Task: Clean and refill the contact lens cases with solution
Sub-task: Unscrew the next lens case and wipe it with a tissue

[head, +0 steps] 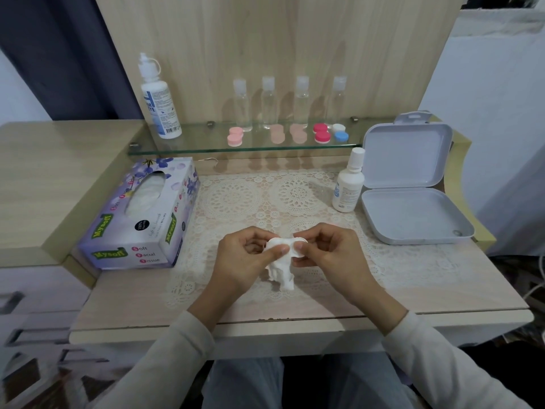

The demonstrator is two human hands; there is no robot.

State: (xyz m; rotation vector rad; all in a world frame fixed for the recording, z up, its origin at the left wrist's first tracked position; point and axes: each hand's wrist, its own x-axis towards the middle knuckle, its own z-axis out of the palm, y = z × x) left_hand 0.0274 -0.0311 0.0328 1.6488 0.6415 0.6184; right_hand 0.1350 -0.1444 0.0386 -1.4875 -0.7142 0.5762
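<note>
Over the lace mat, both hands hold a white contact lens case [298,247]. My right hand [327,249] pinches its right end. My left hand [250,258] presses a crumpled white tissue [281,271] against its left side with the thumb; the tissue hangs down below the hands. A small white solution bottle [348,184] stands capped at the mat's right edge. On the glass shelf [191,147] stand a large solution bottle [159,98] and several lens cases: pink [235,136], beige [277,134], red [321,133], white and blue [340,132].
A floral tissue box [141,216] lies left of the mat. An open grey plastic box [410,184] sits at the right, its lid upright. Several clear travel bottles [269,101] line the shelf's back. The lace mat [265,196] covers the desk's middle.
</note>
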